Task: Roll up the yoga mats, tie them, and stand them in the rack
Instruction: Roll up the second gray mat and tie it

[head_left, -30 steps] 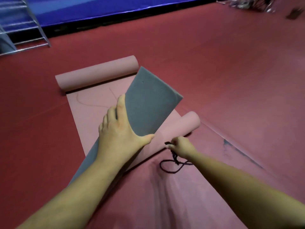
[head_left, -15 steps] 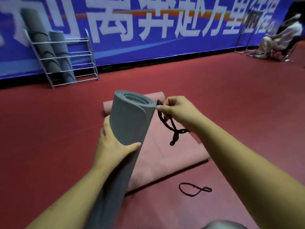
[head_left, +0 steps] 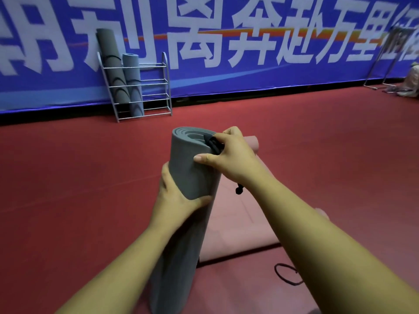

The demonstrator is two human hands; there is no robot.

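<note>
Mat (head_left: 192,175) upright at centre, my left hand (head_left: 175,200) wrapped round its middle; right hand (head_left: 229,156) pinches cord (head_left: 214,143) at the top rim. I'd loop it snugly, roll squeezed tight. Rack (head_left: 147,87) at eleven o'clock.

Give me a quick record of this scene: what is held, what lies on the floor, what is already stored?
held: grey mat, rolled, upright
left hand: grips its side
right hand: pinches black cord at its top rim
floor: pink mat lying flat, far end curled; spare cord loop nearby
rack: two rolled grey mats standing inside
</note>
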